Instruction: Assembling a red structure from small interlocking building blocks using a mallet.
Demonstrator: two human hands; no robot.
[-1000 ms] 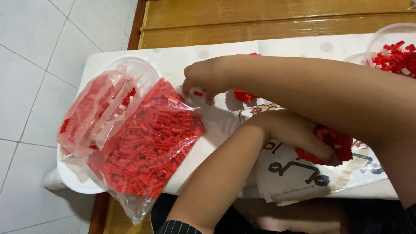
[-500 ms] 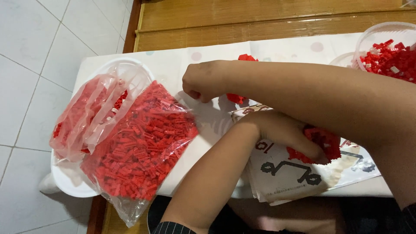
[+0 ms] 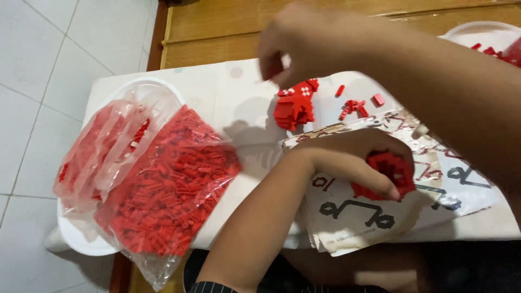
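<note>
- Nearest the camera, the left hand point(image 3: 358, 163) sat low in the middle of the frame, closed around a chunky red brick build point(image 3: 386, 174) and resting on the printed instruction sheets point(image 3: 358, 217).
- That build looked like a partly done lump, so I'd guess assembly was underway but nowhere near finished.
- At lower left, a big clear bag of red bricks point(image 3: 168, 190) lay stuffed full, with a second, emptier-looking bag point(image 3: 100, 152) just beside it, both spilling over a white plate point(image 3: 81, 247).
- Judging by how full that bag was, most of the pieces were unused.
- Further back, mid-frame, another red brick chunk point(image 3: 294, 106) sat on the white table point(image 3: 217, 92), with a few white-dotted pieces on top.
- A handful of loose red bricks point(image 3: 355, 106) lay scattered just right of it.
- The right hand point(image 3: 296, 46) hovered above that chunk near the top of the frame, fingers pinched narrow. It was blurred, so I couldn't tell if it had a brick in it.
- At the far upper right, a white bowl point(image 3: 477, 32) held more red pieces.
- Behind everything ran a wooden bench or frame point(image 3: 217, 27).
</note>
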